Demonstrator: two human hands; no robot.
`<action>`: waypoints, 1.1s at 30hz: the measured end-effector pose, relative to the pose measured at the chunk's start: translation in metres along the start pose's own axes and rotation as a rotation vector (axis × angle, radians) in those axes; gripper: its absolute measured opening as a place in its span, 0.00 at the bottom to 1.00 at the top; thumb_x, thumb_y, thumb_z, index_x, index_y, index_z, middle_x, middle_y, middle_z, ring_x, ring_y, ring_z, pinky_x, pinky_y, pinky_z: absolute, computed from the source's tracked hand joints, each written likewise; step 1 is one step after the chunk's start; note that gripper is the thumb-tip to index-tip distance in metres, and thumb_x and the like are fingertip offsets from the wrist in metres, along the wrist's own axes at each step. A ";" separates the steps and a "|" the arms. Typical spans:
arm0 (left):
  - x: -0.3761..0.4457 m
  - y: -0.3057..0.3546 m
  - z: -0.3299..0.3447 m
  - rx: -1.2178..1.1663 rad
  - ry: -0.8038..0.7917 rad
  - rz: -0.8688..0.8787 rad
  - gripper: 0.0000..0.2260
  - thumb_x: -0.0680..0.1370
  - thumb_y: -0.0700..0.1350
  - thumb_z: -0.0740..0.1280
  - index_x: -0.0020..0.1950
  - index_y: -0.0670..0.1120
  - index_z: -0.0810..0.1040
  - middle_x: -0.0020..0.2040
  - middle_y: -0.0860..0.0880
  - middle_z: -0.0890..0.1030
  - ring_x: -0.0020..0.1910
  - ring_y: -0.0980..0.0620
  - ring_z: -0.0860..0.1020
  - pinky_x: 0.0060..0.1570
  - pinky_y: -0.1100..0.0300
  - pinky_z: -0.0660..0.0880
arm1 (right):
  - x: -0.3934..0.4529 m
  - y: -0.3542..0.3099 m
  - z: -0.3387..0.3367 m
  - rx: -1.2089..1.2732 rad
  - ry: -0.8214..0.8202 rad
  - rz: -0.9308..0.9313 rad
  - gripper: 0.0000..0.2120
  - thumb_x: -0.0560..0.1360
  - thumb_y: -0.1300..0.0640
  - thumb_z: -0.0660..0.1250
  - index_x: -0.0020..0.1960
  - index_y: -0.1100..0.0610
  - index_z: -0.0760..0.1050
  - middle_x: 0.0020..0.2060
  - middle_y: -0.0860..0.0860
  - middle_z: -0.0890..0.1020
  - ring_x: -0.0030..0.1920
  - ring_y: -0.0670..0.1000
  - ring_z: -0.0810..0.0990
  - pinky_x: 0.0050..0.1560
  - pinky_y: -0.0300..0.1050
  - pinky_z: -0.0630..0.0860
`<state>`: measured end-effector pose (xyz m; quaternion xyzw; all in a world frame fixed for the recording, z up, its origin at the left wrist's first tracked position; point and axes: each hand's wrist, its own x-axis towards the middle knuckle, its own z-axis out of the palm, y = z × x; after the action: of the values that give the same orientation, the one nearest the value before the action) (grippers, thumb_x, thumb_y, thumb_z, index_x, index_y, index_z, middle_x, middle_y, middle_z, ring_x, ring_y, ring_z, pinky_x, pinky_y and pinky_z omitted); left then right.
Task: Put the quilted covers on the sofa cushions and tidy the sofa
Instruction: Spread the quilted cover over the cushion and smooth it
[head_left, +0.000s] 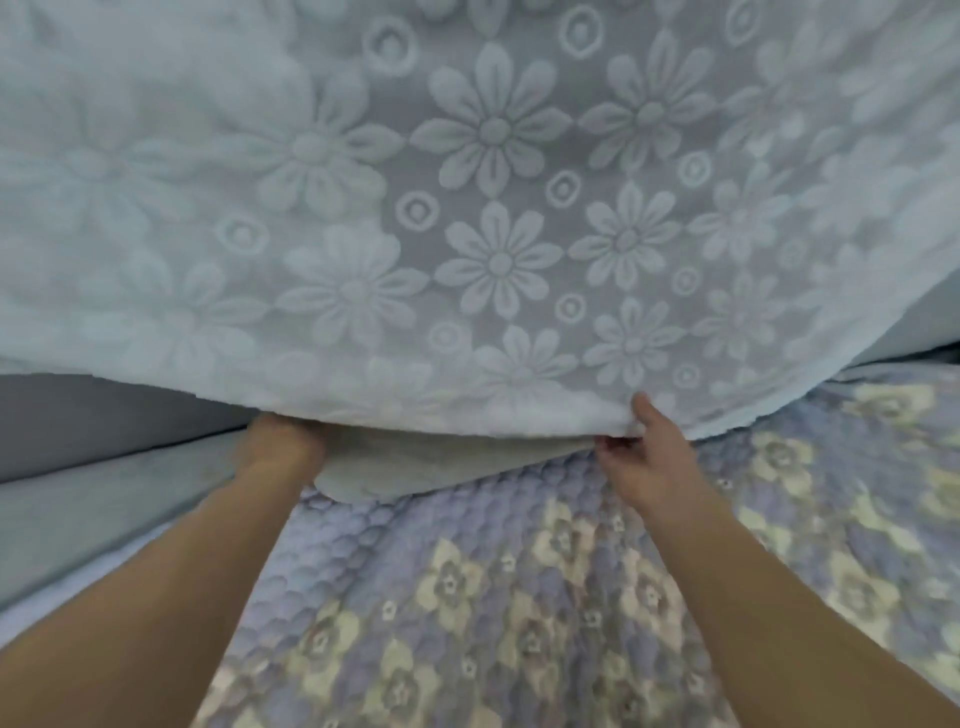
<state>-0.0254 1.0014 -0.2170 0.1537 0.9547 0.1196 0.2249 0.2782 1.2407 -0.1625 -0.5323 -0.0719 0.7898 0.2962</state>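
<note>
Pale blue fabric with a raised pattern of daisies and rings, the flower-embossed cover (493, 208), fills the upper two thirds of the head view. Its lower edge sags in a curve across the frame, and a lighter, plain underside shows beneath that edge between the two hands.

Left hand (283, 447): reaches under the lower edge of the flower-embossed cover. Fingers are hidden by the fabric, so whether they grip it cannot be determined.

Right hand (641, 457): pinches the lower edge of the same cover, thumb on the patterned face, fingers curled beneath. Fingernails show red.

Both forearms are bare and extend from the bottom corners of the frame.

Below the hands lies a lavender quilted cover with cream flowers (519, 597), bubble-stitched, spread flat over the seat of the sofa and running from the lifted edge down to the bottom of the frame and out to the right.

At left, a plain grey-blue sofa surface (104, 493) is exposed beside the lavender cover, with a darker grey band above it. Edges of the frame are blurred.
</note>
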 end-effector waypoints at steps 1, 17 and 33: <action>0.003 -0.003 -0.002 0.017 -0.004 0.023 0.20 0.82 0.44 0.64 0.74 0.42 0.69 0.72 0.39 0.72 0.69 0.37 0.71 0.69 0.48 0.67 | 0.003 -0.006 0.007 0.014 0.039 -0.015 0.18 0.79 0.57 0.69 0.68 0.58 0.75 0.57 0.56 0.83 0.55 0.57 0.83 0.44 0.50 0.83; -0.287 0.047 -0.161 -0.515 -0.110 -0.067 0.11 0.78 0.53 0.69 0.41 0.47 0.79 0.54 0.42 0.83 0.56 0.43 0.79 0.55 0.53 0.74 | -0.233 -0.201 0.172 -0.973 0.218 -0.408 0.17 0.81 0.59 0.57 0.68 0.61 0.70 0.64 0.59 0.76 0.64 0.59 0.75 0.64 0.52 0.74; -0.402 0.091 -0.278 -0.620 0.027 0.069 0.16 0.78 0.51 0.68 0.36 0.42 0.77 0.40 0.44 0.82 0.45 0.42 0.80 0.50 0.51 0.75 | -0.366 -0.194 0.150 -1.405 -0.049 -0.377 0.04 0.80 0.57 0.63 0.51 0.58 0.73 0.41 0.55 0.75 0.34 0.50 0.78 0.32 0.42 0.74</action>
<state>0.2091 0.9018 0.2095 0.1084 0.8699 0.4144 0.2444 0.3157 1.2294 0.2768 -0.5575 -0.6591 0.5046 0.0138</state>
